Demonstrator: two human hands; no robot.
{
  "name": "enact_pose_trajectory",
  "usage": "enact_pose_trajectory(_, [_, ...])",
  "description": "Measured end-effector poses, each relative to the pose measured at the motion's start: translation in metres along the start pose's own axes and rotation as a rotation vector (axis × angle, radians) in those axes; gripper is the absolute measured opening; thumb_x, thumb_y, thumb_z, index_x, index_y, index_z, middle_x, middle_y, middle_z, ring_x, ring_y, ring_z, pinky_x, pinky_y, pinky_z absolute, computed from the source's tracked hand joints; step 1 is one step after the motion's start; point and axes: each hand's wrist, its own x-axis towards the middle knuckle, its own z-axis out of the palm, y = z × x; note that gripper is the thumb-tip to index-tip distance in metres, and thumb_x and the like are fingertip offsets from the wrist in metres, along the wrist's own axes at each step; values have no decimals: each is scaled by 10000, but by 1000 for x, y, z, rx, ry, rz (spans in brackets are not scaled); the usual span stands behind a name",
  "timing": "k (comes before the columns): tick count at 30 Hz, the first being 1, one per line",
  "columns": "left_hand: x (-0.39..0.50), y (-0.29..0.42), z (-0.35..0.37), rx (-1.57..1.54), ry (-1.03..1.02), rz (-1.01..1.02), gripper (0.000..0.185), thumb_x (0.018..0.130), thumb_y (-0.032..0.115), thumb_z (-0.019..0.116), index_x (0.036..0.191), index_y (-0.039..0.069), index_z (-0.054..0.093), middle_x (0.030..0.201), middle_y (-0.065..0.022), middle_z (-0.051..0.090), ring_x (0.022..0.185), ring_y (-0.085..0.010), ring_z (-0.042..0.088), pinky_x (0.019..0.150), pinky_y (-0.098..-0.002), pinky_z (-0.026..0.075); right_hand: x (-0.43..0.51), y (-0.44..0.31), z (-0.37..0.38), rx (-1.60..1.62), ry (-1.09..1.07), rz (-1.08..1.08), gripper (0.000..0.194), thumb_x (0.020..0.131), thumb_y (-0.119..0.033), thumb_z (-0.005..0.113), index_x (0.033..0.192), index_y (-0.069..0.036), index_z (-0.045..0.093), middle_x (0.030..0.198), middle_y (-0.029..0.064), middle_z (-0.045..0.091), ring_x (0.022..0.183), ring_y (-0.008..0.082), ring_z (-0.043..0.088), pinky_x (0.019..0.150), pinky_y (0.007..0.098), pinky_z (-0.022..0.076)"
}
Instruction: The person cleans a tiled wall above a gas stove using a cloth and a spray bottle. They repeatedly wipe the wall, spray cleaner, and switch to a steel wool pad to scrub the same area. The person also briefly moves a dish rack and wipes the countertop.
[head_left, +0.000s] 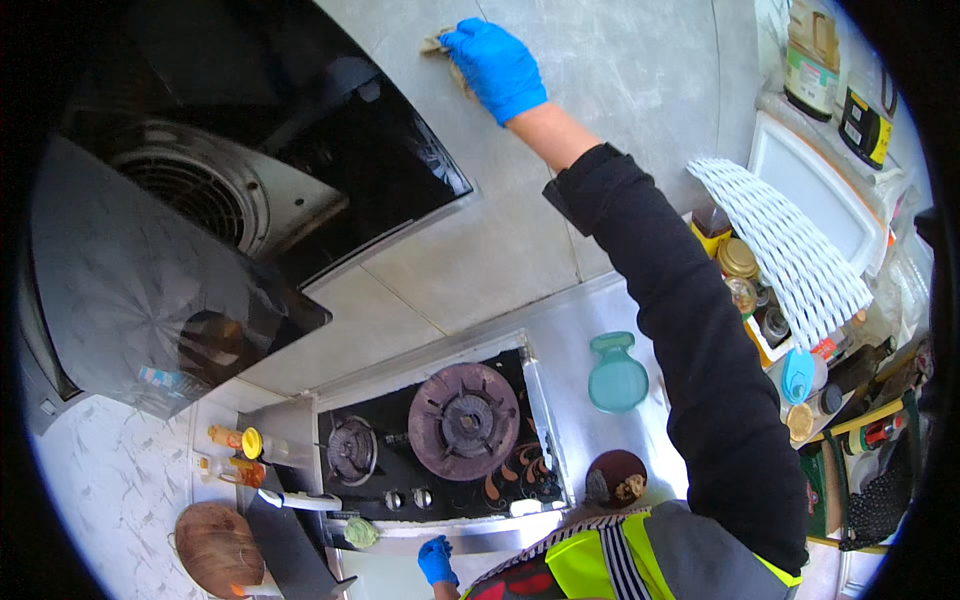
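Note:
My right hand (495, 69), in a blue glove, is raised and presses a beige cloth (433, 45) against the grey tiled wall (637, 82). It is beside the dark range hood (390, 142). Far below, my left hand (437, 561), also gloved in blue, hangs by the front edge of the steel counter. No held thing shows there, and its fingers are too small to read. Near it, a pale green scrubber (361, 533) lies at the front of the black gas stove (450, 495).
A teal spoon rest (618, 375) and a dark red dish (616, 477) with scrubbers lie right of the stove. Jars and a white woven cover (787, 247) crowd the right side. Oil bottles (244, 471) and a round wooden board (217, 547) stand at left. The hood juts out overhead.

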Motion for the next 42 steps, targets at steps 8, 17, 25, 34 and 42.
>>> enact_pose_trajectory(8, [-7, 2, 0, -27, -15, 11, 184, 864, 156, 575, 866, -2, 670, 751, -102, 662, 598, -155, 606, 519, -253, 460, -103, -34, -16, 282, -532, 106, 179, 877, -204, 491, 922, -57, 582, 841, 159, 592, 790, 341, 582, 679, 423, 473])
enact_pose_trajectory(17, [4, -12, -18, 157, 0, -68, 292, 901, 261, 533, 975, 13, 668, 837, -131, 677, 688, -208, 652, 594, -299, 517, 74, 10, 3, 454, 286, 22, 160, 835, -184, 535, 828, -62, 637, 804, 156, 611, 713, 331, 593, 628, 409, 482])
enact_pose_trajectory(25, [-21, 13, -8, 34, -20, 63, 173, 871, 142, 581, 899, -3, 672, 774, -99, 666, 623, -160, 618, 552, -257, 470, -103, -32, 0, 341, -601, -77, 161, 860, -160, 514, 959, -75, 609, 879, 132, 605, 805, 323, 604, 687, 403, 499])
enact_pose_trajectory(34, [-17, 4, -20, 132, 15, -49, 204, 879, 184, 573, 931, 17, 678, 795, -108, 673, 629, -169, 633, 544, -273, 515, 55, -9, 4, 42, -17, -212, 177, 788, -112, 596, 964, -92, 588, 937, 115, 571, 887, 319, 587, 725, 400, 516])
enact_pose_trajectory(42, [-27, 24, 1, 101, 14, 3, 158, 869, 103, 563, 898, 1, 680, 780, -104, 667, 636, -167, 626, 566, -261, 482, -48, -14, 6, 401, -598, -317, 170, 830, -189, 539, 917, -54, 594, 901, 146, 609, 838, 336, 599, 718, 422, 497])
